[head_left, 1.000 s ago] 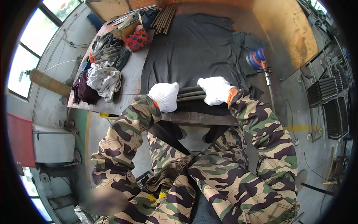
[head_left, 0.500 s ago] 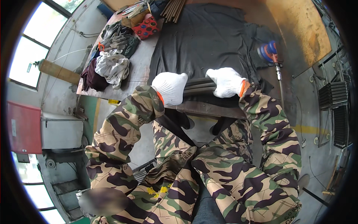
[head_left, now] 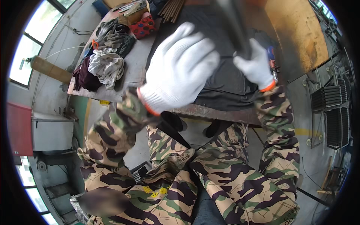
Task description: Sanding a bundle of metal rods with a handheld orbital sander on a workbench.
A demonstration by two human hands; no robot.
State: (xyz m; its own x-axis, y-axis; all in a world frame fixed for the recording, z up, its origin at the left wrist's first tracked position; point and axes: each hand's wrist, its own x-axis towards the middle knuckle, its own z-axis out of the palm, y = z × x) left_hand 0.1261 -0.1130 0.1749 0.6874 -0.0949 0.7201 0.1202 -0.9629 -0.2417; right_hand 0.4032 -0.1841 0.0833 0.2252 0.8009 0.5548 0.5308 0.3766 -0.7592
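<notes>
My right hand [head_left: 256, 66], in a white knit glove with an orange cuff, grips the lower end of a long dark metal bar [head_left: 237, 30]. Motion blurs the bar, so I cannot make out whether it is one piece or several. It stands up steeply toward the camera and runs out past the top edge. My left hand [head_left: 180, 67], gloved the same way, is raised over the near part of the table with its back to me. Its fingers are loosely apart and nothing shows in it. A dark cloth [head_left: 225, 86] covers the table below both hands.
A crumpled heap of rags [head_left: 108, 56] lies at the table's left, near a red patterned cloth [head_left: 142, 28] and several brown rods [head_left: 171, 10]. The blue-red sander [head_left: 272, 60] is partly hidden behind my right hand. A rack of dark bars [head_left: 332, 97] stands at right.
Both hands have risen from the table's near edge. The dark bar has swung from lying level between them to steeply upright in my right hand, and my left hand has let go.
</notes>
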